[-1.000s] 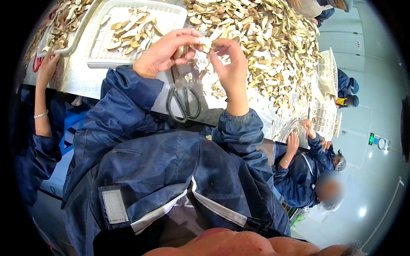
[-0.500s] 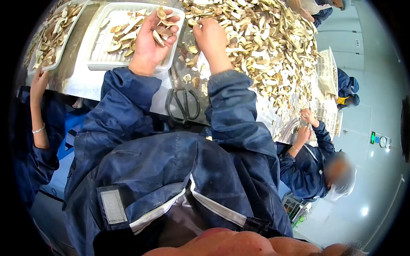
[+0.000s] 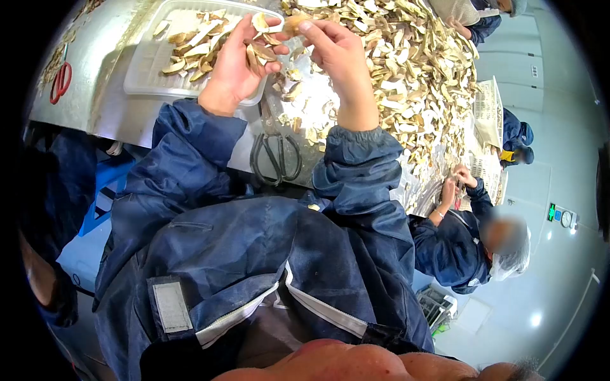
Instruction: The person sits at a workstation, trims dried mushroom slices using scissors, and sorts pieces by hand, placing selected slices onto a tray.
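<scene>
Cream and brown slices (image 3: 255,56), mushroom by the look of them, lie in your left hand (image 3: 230,68), palm turned up and fingers half curled around them without clenching. Your right hand (image 3: 342,56) seems to pinch one tan slice (image 3: 293,24) between thumb and forefinger; that spot is blurred, so the exact contact is hard to judge. Both hands are raised and near each other, the left over the right-hand end of the white tray (image 3: 152,87), which has more slices lying in it, the right beside the big heap (image 3: 413,70) on the metal table (image 3: 117,117).

To do this well, cup the left palm a little deeper, so the slices nest rather than poke out between your fingers. Hold the single slice by its flat faces, with light pressure, since thin edges would probably snap or bruise. Bring it low over the palm before loosening the pinch. Mind your sleeves, too: the black scissors (image 3: 275,159) lie between your forearms, handles toward you, and a cuff could snag them.
</scene>
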The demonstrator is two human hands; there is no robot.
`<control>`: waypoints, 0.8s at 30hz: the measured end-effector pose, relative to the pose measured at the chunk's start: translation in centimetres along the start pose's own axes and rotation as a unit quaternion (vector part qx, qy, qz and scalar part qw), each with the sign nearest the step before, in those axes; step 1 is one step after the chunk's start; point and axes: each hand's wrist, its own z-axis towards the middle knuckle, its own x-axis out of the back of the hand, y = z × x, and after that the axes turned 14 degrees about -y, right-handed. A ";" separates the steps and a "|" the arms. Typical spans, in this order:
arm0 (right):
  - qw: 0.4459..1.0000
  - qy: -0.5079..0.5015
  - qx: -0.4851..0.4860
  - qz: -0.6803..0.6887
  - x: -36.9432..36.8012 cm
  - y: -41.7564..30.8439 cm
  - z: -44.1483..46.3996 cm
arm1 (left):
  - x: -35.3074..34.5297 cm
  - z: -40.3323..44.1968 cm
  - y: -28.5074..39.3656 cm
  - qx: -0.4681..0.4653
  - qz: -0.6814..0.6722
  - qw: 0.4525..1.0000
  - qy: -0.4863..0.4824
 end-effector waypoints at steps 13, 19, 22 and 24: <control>0.989 0.100 -0.060 -0.088 1.8 2.7 -2.6 | 1.7 0.3 -0.3 -0.015 -0.029 0.998 -0.048; 0.967 0.132 -0.002 -0.220 2.0 1.6 -1.5 | 0.2 0.0 -0.5 0.056 -0.022 0.995 -0.075; 0.804 0.145 -0.137 -0.560 1.4 4.7 -2.5 | 1.2 0.4 -0.5 0.049 -0.039 0.993 -0.101; 0.801 0.145 -0.164 -0.558 0.6 5.9 -3.4 | 1.4 0.3 -0.5 0.047 -0.022 0.994 -0.096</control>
